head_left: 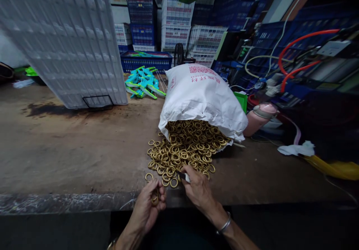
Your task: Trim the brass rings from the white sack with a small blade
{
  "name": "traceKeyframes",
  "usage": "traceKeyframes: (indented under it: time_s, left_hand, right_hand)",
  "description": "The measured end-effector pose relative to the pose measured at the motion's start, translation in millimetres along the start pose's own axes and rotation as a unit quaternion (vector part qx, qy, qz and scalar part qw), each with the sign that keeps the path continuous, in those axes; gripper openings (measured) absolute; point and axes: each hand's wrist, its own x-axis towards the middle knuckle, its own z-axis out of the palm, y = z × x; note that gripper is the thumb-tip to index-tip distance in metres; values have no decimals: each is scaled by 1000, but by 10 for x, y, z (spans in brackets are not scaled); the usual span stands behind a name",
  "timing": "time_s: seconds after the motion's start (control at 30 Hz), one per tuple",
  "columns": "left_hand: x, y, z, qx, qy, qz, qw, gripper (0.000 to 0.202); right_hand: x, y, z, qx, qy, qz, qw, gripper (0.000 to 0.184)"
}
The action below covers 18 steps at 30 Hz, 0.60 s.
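Many brass-coloured rings (183, 153) spill from the mouth of a white woven sack (200, 93) onto the worktable (84, 156). My left hand (148, 205) is at the table's front edge, palm up, its fingers curled round a few of the rings (154, 197). At the front of the pile is my right hand (198, 188), closed on a small black-and-white object (184, 177) whose kind I cannot make out. One loose ring (149, 177) lies just beyond my left fingertips.
A tall translucent ribbed panel (84, 48) stands at left on a black wire stand (98, 102). Behind are turquoise-and-green plastic pieces (143, 82) and stacked crates (176, 21). At right are a pink bottle (260, 118), red hoses (283, 61) and a yellow item (336, 168).
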Motion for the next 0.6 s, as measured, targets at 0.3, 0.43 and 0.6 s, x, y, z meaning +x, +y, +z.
traceKeyframes:
  time_s: [0.3, 0.43, 0.6]
  left_hand:
    - [30, -4, -24, 88, -10, 64, 994, 27]
    - [112, -7, -23, 145, -18, 106, 984, 26]
    - [258, 1, 89, 272, 13, 205, 940, 30]
  right_hand:
    - [101, -268, 131, -74, -83, -17, 994, 45]
    - [169, -232, 93, -27, -69, -17, 997, 35]
    - [233, -181, 1, 107, -38, -34, 993, 22]
